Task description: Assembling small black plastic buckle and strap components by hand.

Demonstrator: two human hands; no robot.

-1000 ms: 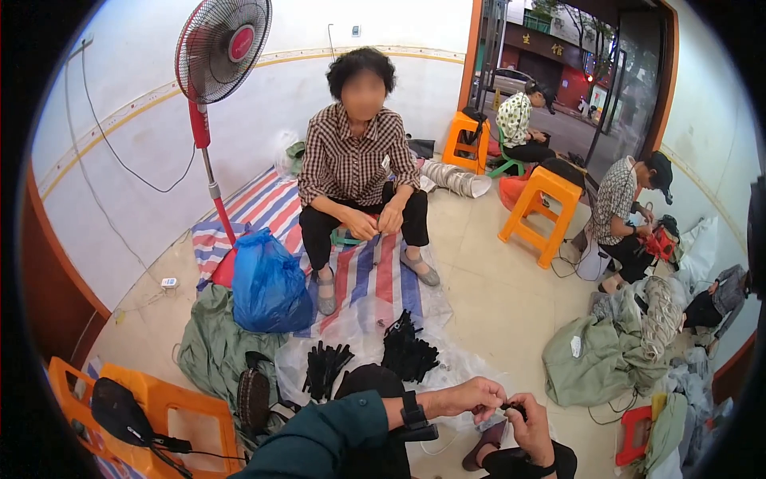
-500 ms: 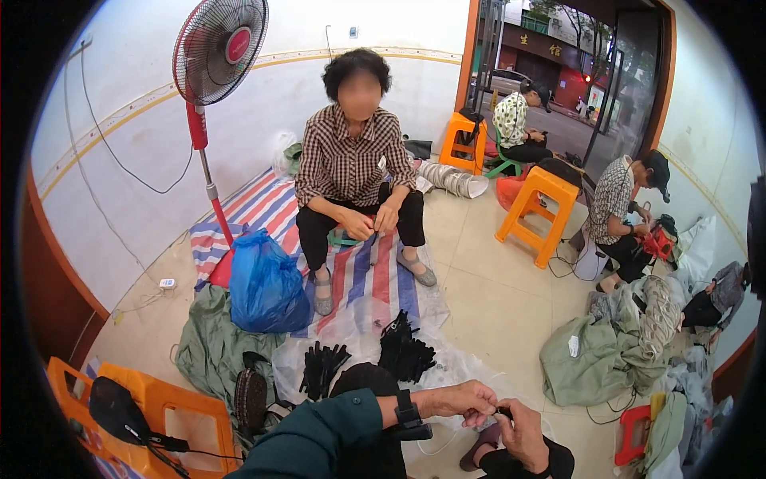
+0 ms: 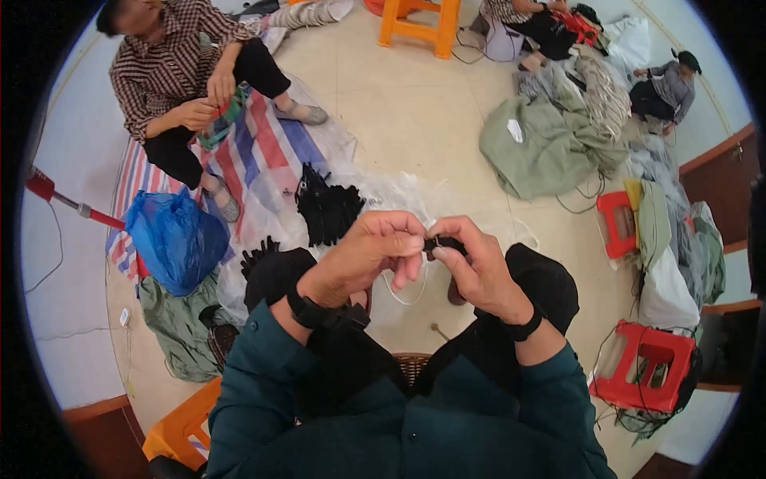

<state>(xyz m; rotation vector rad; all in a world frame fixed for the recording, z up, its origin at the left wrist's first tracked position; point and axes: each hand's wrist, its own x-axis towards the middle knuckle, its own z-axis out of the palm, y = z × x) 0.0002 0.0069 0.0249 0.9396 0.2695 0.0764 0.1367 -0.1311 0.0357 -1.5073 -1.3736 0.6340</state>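
Observation:
In front of my lap, a short black strip [image 3: 444, 243] spans the small gap between my two hands. My right hand [image 3: 488, 275] pinches it between thumb and fingers. My left hand [image 3: 361, 254] is closed at the strip's other end, thumb against the fingertips; exactly what those fingertips grip is too small to make out. Beyond my left hand lies a heap of black strips [image 3: 327, 209] on clear plastic sheeting [image 3: 391, 191]. A smaller bunch of black strips [image 3: 259, 254] lies beside my left knee.
Across from me sits a person [image 3: 182, 72] in a checked shirt on a striped sheet [image 3: 259, 132]. A blue plastic bag [image 3: 177, 239] stands at left. Green cloth [image 3: 531, 152], red stools [image 3: 645, 366] and an orange stool [image 3: 420, 24] are around the floor. Other people sit at far right.
My view has swung downward and to the right, bringing both forearms and my lap into sight. My hands still meet at the small black piece.

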